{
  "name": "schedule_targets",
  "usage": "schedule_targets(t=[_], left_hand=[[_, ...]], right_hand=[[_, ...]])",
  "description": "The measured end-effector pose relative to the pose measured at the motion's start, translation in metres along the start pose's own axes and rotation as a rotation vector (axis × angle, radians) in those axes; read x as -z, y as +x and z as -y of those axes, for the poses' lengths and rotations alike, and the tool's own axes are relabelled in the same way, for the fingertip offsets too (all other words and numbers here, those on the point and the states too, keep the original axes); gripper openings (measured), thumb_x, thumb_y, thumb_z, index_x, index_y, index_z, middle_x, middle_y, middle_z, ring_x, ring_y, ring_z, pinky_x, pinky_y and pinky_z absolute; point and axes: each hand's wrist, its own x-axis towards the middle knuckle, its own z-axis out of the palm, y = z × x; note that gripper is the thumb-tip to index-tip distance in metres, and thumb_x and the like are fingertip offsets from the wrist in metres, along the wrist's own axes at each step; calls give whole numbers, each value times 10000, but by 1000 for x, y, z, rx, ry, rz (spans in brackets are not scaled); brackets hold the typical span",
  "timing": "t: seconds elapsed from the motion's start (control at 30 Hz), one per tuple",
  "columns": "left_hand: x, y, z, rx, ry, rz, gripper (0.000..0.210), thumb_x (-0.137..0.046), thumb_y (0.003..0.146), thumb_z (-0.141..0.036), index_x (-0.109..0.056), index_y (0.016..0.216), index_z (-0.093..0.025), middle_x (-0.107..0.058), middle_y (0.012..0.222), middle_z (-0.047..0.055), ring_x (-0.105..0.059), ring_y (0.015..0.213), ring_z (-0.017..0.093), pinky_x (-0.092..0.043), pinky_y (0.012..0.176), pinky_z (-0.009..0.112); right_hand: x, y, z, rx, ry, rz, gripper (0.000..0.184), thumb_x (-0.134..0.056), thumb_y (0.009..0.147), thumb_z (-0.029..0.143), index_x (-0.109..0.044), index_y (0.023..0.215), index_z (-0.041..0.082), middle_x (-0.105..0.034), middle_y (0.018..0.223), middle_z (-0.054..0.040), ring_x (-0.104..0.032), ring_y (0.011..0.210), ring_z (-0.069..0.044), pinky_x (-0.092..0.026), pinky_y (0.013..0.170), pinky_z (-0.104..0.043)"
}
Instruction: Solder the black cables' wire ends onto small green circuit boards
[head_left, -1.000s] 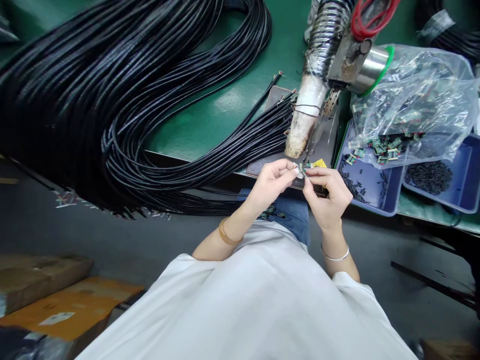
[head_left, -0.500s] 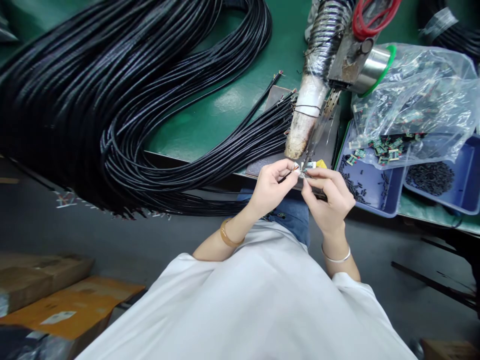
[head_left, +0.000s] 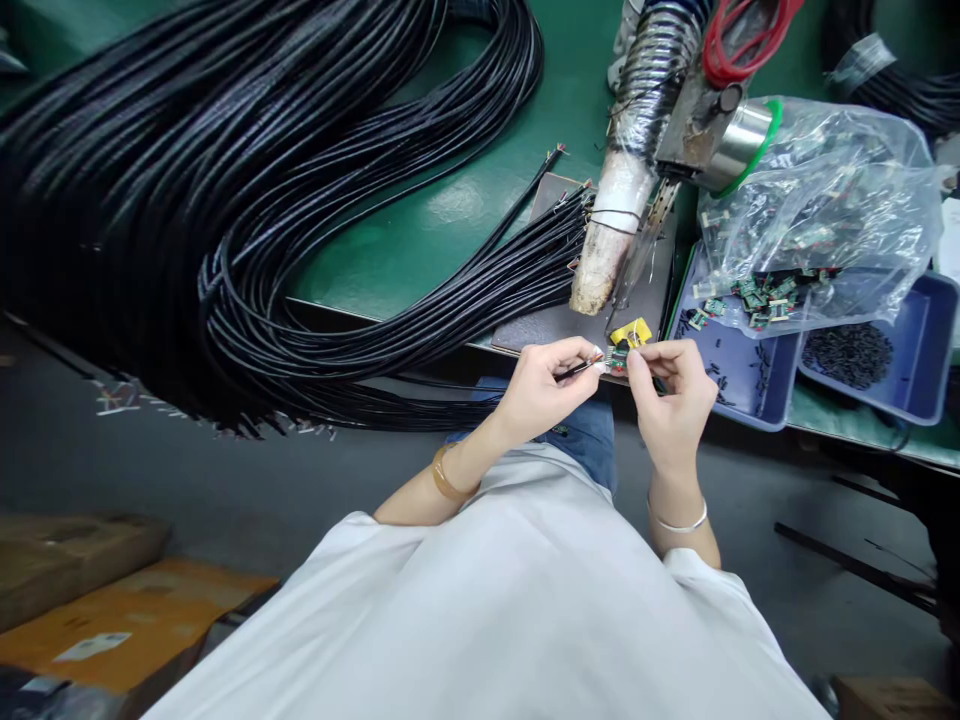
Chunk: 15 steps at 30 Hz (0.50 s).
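My left hand (head_left: 546, 385) pinches the stripped end of a black cable (head_left: 574, 371), its thin coloured wires pointing right. Facing it, my right hand (head_left: 671, 395) grips a small green circuit board (head_left: 619, 356) between thumb and fingertips. The wire ends and the board's edge are close together; whether they touch I cannot tell. Just behind the board lies a yellow piece (head_left: 632, 331), perhaps a sponge. Above my fingers stand a soldering iron's thin metal parts (head_left: 622, 285) and the wide mouth of a wrapped hose (head_left: 600, 270).
A thick bundle of black cables (head_left: 300, 250) covers the left of the green table (head_left: 465, 200). To the right, a blue tray (head_left: 776, 400) holds small black pieces and circuit boards beneath a plastic bag (head_left: 832, 190). A solder spool (head_left: 742, 145) hangs behind.
My right hand has shifted slightly right, and the green board now shows between my hands. The yellow piece is less covered. My left hand stays nearly in place with the cable.
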Motion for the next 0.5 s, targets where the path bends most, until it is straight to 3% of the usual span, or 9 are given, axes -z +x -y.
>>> schedule_targets(t=[0.1,0.17,0.33,0.4,0.47,0.5], left_hand=[[3,-4,1,-36,-30,-103,114,-737,785,-221,-673,832,-139,-668,714,3,-576,603,73,-460,574,169],[8,-7,3,-49,-114,-89,151,-759,792,-259,-680,816,-133,-678,687,11,-588,577,74,-482,574,178],[21,-9,5,126,-326,148,268,-731,858,-383,-674,837,-123,-663,593,10,-404,381,24,-288,379,168],[23,-9,3,138,-345,149,275,-742,853,-385,-664,827,-123,-666,600,9,-388,378,15,-269,374,163],[22,-10,2,100,-346,122,244,-759,840,-350,-664,821,-125,-655,595,-2,-438,412,21,-332,413,153],[21,-10,2,77,-339,112,224,-764,834,-329,-670,820,-126,-651,596,-6,-479,441,29,-373,444,150]], right_hand=[[-5,-8,2,-15,172,-80,94,-694,904,258,-607,879,232,-670,834,23,-707,683,-118,-610,660,-256],[-8,-12,1,-69,265,-95,118,-696,903,283,-592,877,234,-665,855,21,-701,664,-115,-615,634,-258],[-4,-15,-2,-310,394,181,197,-698,900,364,-562,855,229,-632,693,64,-578,467,-75,-536,496,-214],[1,-15,4,-279,306,104,146,-660,929,351,-596,883,228,-581,600,82,-500,418,-59,-435,436,-184],[7,-13,12,-186,164,-44,110,-629,947,328,-669,937,225,-568,592,71,-466,437,-56,-350,423,-186],[9,-12,16,-144,105,-60,118,-634,942,315,-707,946,223,-590,621,54,-470,467,-59,-333,434,-198]])
